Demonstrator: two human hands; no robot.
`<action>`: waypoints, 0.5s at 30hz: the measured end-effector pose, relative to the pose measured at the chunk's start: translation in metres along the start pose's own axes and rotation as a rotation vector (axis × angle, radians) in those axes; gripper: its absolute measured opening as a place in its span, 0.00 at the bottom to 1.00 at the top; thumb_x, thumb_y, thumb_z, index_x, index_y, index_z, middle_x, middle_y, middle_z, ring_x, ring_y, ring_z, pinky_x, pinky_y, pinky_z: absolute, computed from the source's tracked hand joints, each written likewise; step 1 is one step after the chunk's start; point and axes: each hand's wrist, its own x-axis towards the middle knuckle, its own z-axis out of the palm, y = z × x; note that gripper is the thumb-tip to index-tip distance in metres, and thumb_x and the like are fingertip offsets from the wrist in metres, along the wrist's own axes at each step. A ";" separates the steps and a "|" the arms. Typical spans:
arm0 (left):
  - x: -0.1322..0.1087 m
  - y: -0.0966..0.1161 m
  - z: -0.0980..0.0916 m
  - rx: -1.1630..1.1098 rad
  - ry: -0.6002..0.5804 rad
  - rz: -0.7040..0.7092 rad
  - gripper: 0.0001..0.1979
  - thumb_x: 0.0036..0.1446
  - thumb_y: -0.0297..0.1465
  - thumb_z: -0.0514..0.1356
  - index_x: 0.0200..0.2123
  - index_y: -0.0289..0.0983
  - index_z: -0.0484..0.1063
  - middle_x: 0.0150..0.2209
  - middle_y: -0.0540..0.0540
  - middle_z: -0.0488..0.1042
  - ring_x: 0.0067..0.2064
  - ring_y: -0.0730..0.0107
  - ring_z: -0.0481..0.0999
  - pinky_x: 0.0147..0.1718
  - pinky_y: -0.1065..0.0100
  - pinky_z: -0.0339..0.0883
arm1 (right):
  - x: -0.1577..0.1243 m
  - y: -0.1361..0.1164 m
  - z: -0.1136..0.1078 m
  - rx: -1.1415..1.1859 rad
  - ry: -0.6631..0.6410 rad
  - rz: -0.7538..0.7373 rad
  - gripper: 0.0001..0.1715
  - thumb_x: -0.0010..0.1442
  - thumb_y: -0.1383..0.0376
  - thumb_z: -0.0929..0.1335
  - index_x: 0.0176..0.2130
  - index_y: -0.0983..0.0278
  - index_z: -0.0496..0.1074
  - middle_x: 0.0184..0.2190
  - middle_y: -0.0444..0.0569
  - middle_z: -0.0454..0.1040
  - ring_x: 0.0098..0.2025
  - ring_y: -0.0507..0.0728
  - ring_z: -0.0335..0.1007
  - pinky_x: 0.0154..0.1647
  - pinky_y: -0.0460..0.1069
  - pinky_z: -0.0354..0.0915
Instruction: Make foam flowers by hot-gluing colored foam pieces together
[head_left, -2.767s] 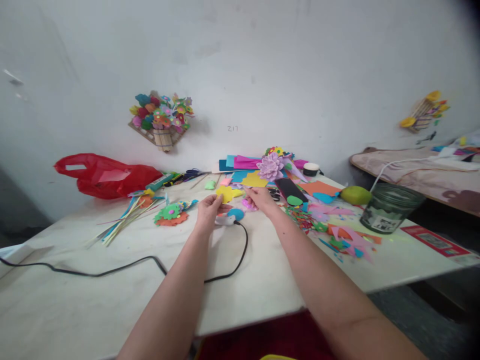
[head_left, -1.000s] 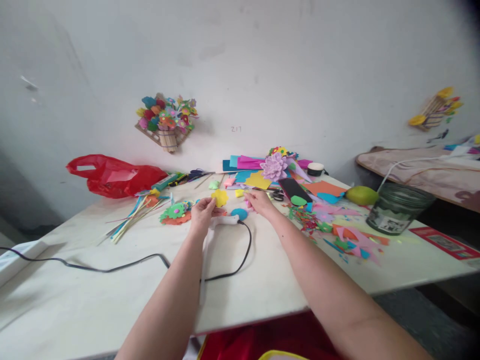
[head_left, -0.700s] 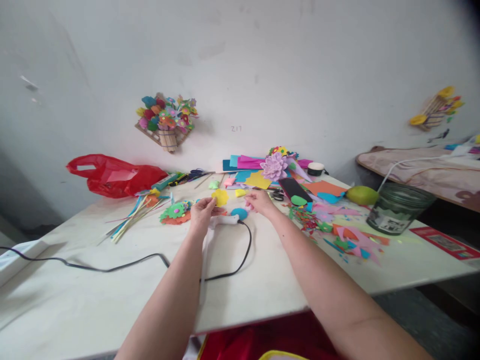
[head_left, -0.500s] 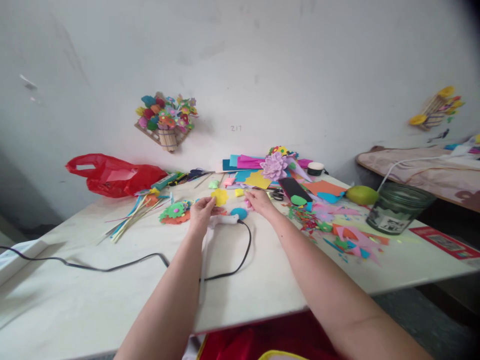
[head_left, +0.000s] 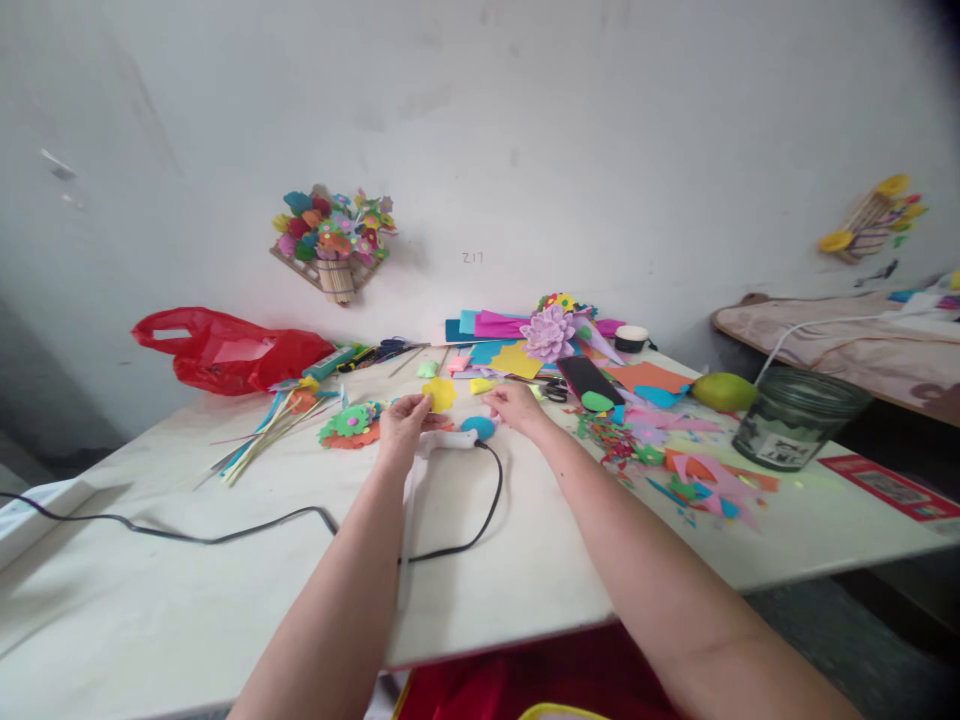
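Note:
A yellow flower cutout (head_left: pixel 442 394) is pinched by its left edge between the thumb and fingers of my left hand (head_left: pixel 403 425). Just below that hand lies a white glue gun (head_left: pixel 450 440) with a black cord. My right hand (head_left: pixel 517 408) hovers over the middle of the table, its fingertips pressed together; whatever they pinch is too small to make out. A small yellow block (head_left: pixel 481 385) sits just beyond those fingertips. Between the hands lies a blue round piece (head_left: pixel 478 427). Left of my left hand, a green scalloped flower (head_left: pixel 349 425) overlaps an orange one.
A red plastic bag (head_left: pixel 232 350) and thin sticks (head_left: pixel 259 440) occupy the left side. Foam sheets (head_left: pixel 517 358), scissors (head_left: pixel 553 388), a phone (head_left: pixel 589 380) and colourful scraps (head_left: pixel 712 480) spread rightward. A dark glass jar (head_left: pixel 799 420) stands near the right edge. The black cord (head_left: pixel 217 540) crosses the table.
My right hand has shifted slightly, its fingertips now drawn up closer to the small yellow block. My left hand holds the yellow flower in nearly the same place.

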 end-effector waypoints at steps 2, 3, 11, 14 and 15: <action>0.000 0.000 0.000 -0.001 0.001 0.003 0.16 0.42 0.37 0.64 0.31 0.31 0.69 0.20 0.49 0.73 0.23 0.69 0.76 0.24 0.71 0.70 | 0.000 -0.001 0.002 -0.016 -0.017 -0.016 0.11 0.54 0.68 0.64 0.24 0.66 0.74 0.20 0.45 0.72 0.22 0.49 0.65 0.26 0.43 0.60; 0.000 0.000 0.000 -0.001 0.001 0.006 0.16 0.42 0.37 0.64 0.31 0.31 0.69 0.20 0.49 0.73 0.23 0.69 0.76 0.24 0.71 0.71 | 0.000 -0.001 0.002 -0.020 -0.026 -0.021 0.10 0.54 0.69 0.64 0.27 0.66 0.75 0.22 0.45 0.73 0.23 0.49 0.66 0.28 0.43 0.60; 0.003 -0.001 -0.001 0.004 0.004 0.005 0.16 0.42 0.37 0.64 0.31 0.31 0.69 0.19 0.49 0.73 0.23 0.70 0.75 0.24 0.71 0.71 | -0.002 -0.007 0.001 -0.221 -0.030 -0.021 0.13 0.56 0.63 0.63 0.30 0.65 0.75 0.25 0.47 0.75 0.30 0.53 0.68 0.31 0.45 0.59; 0.003 -0.002 -0.002 -0.001 -0.002 0.009 0.16 0.42 0.37 0.64 0.31 0.31 0.69 0.19 0.49 0.73 0.23 0.70 0.75 0.24 0.71 0.71 | -0.004 -0.007 0.003 -0.230 -0.046 -0.013 0.09 0.53 0.62 0.66 0.32 0.62 0.75 0.30 0.46 0.76 0.32 0.53 0.68 0.31 0.45 0.58; 0.003 -0.002 -0.002 -0.002 -0.003 0.010 0.16 0.42 0.37 0.64 0.31 0.31 0.69 0.19 0.49 0.73 0.23 0.70 0.75 0.24 0.71 0.71 | -0.005 -0.007 0.004 -0.227 -0.053 -0.013 0.08 0.52 0.64 0.67 0.33 0.62 0.75 0.31 0.45 0.76 0.33 0.53 0.68 0.31 0.45 0.59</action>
